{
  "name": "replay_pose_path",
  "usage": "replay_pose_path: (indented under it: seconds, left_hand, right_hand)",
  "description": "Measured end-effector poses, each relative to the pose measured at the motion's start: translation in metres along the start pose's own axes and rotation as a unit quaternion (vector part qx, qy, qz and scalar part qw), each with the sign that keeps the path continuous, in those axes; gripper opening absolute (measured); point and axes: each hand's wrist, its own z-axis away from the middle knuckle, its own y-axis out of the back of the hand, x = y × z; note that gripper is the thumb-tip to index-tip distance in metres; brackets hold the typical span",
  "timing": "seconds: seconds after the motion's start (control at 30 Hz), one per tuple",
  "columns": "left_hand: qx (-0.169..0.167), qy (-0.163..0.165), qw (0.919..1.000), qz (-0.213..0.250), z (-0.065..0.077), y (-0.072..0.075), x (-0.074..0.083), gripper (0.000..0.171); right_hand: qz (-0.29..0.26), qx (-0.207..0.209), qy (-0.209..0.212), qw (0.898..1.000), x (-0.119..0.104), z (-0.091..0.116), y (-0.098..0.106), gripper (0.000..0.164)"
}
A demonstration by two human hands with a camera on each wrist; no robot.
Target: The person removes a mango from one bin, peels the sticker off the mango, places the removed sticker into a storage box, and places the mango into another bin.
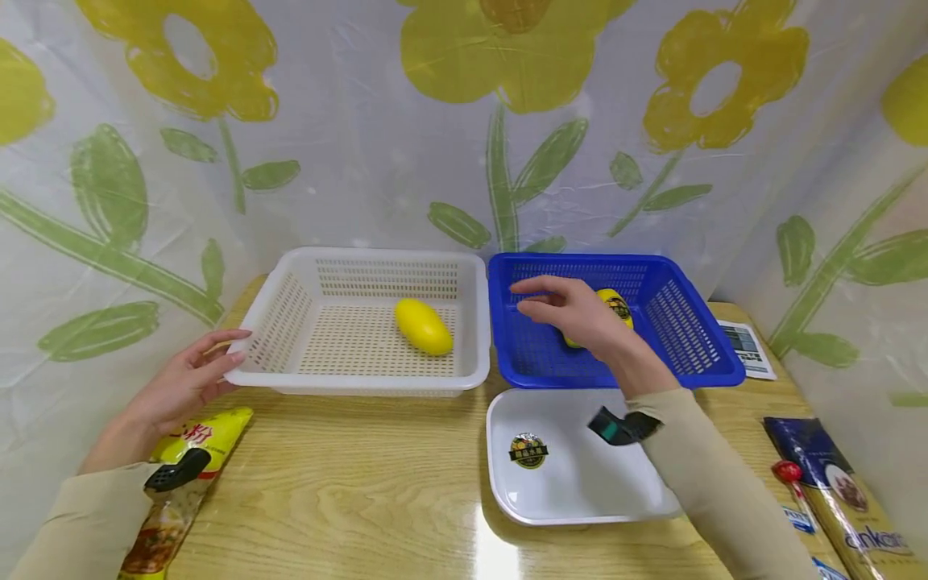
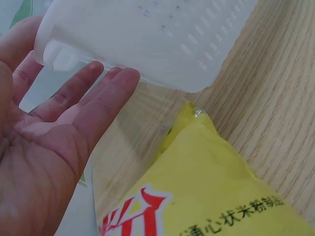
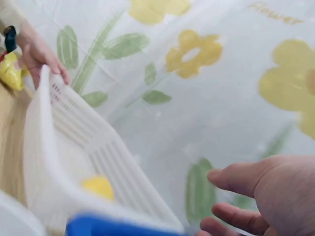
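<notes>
At the left side of the white basket (image 1: 471, 379), my left hand (image 1: 184, 383) pinches the rim near its front corner. The left wrist view shows this hand's fingers (image 2: 106, 105) under the rim. A yellow mango-shaped fruit (image 1: 424, 326) lies inside that basket, toward its right. My right hand (image 1: 573, 310) is over the blue basket (image 1: 692, 334), fingers apart from the thumb and holding nothing. Behind it, a yellow fruit with a dark label (image 1: 616, 306) shows in the blue basket, partly covered by the hand and wrist.
A white lidded box (image 1: 573, 467) with a round sticker sits in front of the blue basket. Near my left forearm lies a yellow food bag (image 1: 210, 435). At the right are a dark blue and gold packet (image 1: 834, 483), a red-headed spoon (image 1: 789, 473) and a printed card (image 1: 750, 350).
</notes>
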Motion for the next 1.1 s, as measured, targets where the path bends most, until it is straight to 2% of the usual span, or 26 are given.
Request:
replay_pose_path:
  seconds: [0.1,0.3,0.47,0.5,0.53,0.63,0.7,0.77,0.83,0.93,1.1]
  left_hand:
    - [0.004,0.001,1.0,-0.004,0.001,0.0,0.0,0.037]
    - [0.01,0.0,0.9999,0.002,0.003,-0.001,0.0,0.037]
    - [0.011,-0.008,0.9999,-0.002,0.002,0.0,-0.002,0.038]
    - [0.011,-0.009,0.9999,-0.003,0.001,-0.001,-0.002,0.038]
    - [0.012,-0.01,0.9999,-0.003,0.001,-0.001,-0.002,0.038]
    - [0.012,-0.012,0.9999,0.0,0.001,-0.001,-0.001,0.038]
    - [0.012,-0.012,0.9998,0.001,0.001,-0.001,-0.001,0.038]
    - [0.012,-0.012,0.9999,0.003,0.001,-0.002,0.0,0.038]
    - [0.011,-0.011,0.9999,0.005,0.001,-0.002,0.0,0.038]
    - [0.012,-0.01,0.9999,0.006,0.001,-0.002,0.0,0.038]
    - [0.015,-0.009,0.9998,0.007,0.0,-0.003,-0.002,0.038]
  right_hand:
    - [0.001,0.023,-0.017,1.0,0.02,0.041,0.023,0.043]
    - [-0.003,0.103,-0.049,0.993,0.064,0.114,0.057,0.047]
    - [-0.098,0.181,-0.032,0.978,0.095,0.153,0.085,0.032]
    - [-0.101,0.196,-0.036,0.975,0.099,0.158,0.092,0.03]
    - [-0.097,0.213,-0.04,0.971,0.103,0.162,0.097,0.029]
    - [-0.036,0.256,-0.079,0.963,0.112,0.168,0.11,0.032]
    - [0.035,0.269,-0.122,0.955,0.118,0.168,0.116,0.04]
    - [0.073,0.267,-0.149,0.949,0.125,0.164,0.121,0.051]
    - [0.097,0.25,-0.162,0.949,0.134,0.16,0.125,0.06]
    - [0.105,0.228,-0.154,0.956,0.147,0.154,0.129,0.066]
    - [0.084,0.21,-0.143,0.963,0.165,0.151,0.132,0.065]
